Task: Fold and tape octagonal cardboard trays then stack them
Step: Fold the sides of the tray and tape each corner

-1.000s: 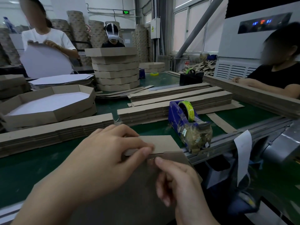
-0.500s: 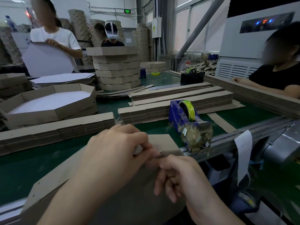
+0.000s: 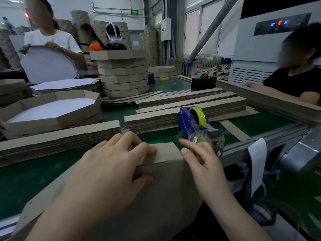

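Your left hand [image 3: 107,171] grips the cardboard piece [image 3: 165,188] at the near edge of the green surface [image 3: 34,171], fingers curled over its top flap, thumb on the near face. Your right hand [image 3: 203,164] hovers loose and empty beside it, near the tape dispenser [image 3: 194,126].

A packaging workshop, set up as a hand-assembly line. The left hand [image 3: 111,171] grips a part-folded tray [image 3: 156,197] on a long green table [image 3: 43,171]. Beyond that hand lie piles of flat strips [image 3: 57,141] and a stack of trays [image 3: 123,73]. Just past the right hand [image 3: 205,167] stands a tape dispenser [image 3: 196,126]. Far left of the hands a worker [image 3: 52,40] holds a white sheet [image 3: 46,65]; far right another worker [image 3: 295,80] sits at the table. Tall cardboard columns [image 3: 151,44] line the back wall, with scrap [image 3: 213,70] heaped below the windows.
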Motion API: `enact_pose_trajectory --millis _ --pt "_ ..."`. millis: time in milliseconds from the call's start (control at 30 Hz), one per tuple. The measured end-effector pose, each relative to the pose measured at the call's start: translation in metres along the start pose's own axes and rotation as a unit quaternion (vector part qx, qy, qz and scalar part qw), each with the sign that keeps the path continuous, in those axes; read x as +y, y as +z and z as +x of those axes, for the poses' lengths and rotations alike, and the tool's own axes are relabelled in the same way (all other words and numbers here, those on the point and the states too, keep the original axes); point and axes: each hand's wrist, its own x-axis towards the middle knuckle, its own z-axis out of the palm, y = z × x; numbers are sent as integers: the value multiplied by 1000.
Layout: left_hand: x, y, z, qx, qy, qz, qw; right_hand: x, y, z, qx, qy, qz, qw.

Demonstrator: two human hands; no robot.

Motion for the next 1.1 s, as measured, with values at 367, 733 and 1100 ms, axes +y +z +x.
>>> enact_pose_trajectory --millis 367,733,1100 --pt "5 -20 -2 25 -7 -19 999 0 -23 11 -77 -10 80 994" --pt "-26 15 -33 103 -57 -238 964 5 -32 28 -88 40 129 987" --pt "-17 2 7 -9 51 -123 991 -18 8 29 -127 14 48 991"
